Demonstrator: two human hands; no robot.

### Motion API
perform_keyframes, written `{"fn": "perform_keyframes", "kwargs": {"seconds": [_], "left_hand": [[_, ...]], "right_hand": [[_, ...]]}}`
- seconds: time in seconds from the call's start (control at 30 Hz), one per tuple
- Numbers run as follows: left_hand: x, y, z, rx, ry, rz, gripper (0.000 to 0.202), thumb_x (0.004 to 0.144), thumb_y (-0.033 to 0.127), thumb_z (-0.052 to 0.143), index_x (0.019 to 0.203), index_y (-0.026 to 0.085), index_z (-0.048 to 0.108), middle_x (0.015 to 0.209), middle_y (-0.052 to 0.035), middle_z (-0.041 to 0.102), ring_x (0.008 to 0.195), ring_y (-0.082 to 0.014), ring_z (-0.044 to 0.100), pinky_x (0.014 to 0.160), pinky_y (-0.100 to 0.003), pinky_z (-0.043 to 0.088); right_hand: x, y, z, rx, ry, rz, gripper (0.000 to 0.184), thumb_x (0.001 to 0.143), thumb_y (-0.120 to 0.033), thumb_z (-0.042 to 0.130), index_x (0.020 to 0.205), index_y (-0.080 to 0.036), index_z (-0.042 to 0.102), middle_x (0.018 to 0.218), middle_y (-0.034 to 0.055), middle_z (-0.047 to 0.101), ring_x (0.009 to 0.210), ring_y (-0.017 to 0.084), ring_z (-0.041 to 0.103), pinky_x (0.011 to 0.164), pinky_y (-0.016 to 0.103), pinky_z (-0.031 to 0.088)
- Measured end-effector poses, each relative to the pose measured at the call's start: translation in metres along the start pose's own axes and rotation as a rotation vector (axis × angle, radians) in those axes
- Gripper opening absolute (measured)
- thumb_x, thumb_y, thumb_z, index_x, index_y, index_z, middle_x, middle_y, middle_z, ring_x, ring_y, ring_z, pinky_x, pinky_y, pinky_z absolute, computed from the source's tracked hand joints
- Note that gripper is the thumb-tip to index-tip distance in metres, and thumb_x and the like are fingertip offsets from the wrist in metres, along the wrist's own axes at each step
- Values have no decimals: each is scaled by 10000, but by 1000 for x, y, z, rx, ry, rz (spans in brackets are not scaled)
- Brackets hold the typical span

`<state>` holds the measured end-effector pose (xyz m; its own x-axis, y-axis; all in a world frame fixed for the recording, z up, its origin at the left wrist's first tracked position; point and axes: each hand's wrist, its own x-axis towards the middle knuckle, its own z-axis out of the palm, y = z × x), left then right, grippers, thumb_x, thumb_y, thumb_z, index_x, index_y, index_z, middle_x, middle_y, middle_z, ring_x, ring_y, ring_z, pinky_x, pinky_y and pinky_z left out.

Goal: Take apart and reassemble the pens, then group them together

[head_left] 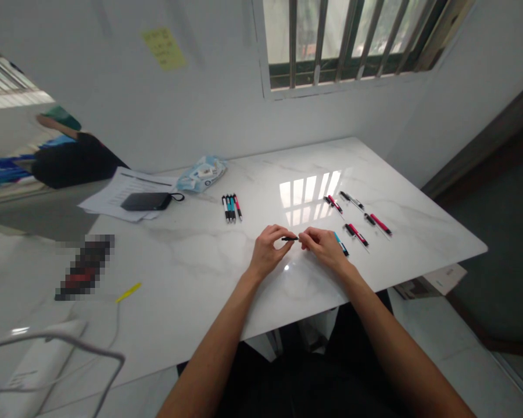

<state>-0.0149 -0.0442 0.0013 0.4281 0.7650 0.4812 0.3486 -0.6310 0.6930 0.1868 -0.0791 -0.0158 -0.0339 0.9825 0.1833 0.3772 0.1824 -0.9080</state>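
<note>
The left hand (268, 251) pinched a pen part (289, 238) just below frame centre; the right hand (323, 246) met its tip, grip unclear. The packet (203, 174), left of centre, hid its contents.

black clothing (305, 386); forearms (224, 316) bare; left hand (269, 249), right hand (325, 247) bare

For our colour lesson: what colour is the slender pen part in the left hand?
The slender pen part in the left hand is mostly black; head view.
</note>
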Motion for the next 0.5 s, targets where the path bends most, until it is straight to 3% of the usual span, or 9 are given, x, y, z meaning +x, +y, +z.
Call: {"fn": "perform_keyframes", "kwargs": {"seconds": [0.23,0.37,0.5], "left_hand": [[1,4,-1,-13,-6,2,105,891,194,720,972,244,766,933,-43,712,915,-205,645,854,-354,509],[0,3,-1,-49,-11,-23,95,888,218,729,972,239,768,944,-51,720,924,-208,646,848,-357,513],[1,2,1,-239,2,-144,142,847,262,783,982,219,768,957,-54,734,886,-194,659,817,-341,528]], "right_hand": [[-1,-7,-2,-47,-18,-27,366,991,-440,541,730,-200,632,638,-18,639,574,125,544,599,249,399],[0,-7,-2,-30,2,-38,297,968,-439,572,803,-202,641,681,-23,631,606,130,535,609,248,393],[1,-6,-1,-85,1,-37,410,1011,-415,491,671,-199,571,606,-27,569,580,125,507,617,257,369]]}}
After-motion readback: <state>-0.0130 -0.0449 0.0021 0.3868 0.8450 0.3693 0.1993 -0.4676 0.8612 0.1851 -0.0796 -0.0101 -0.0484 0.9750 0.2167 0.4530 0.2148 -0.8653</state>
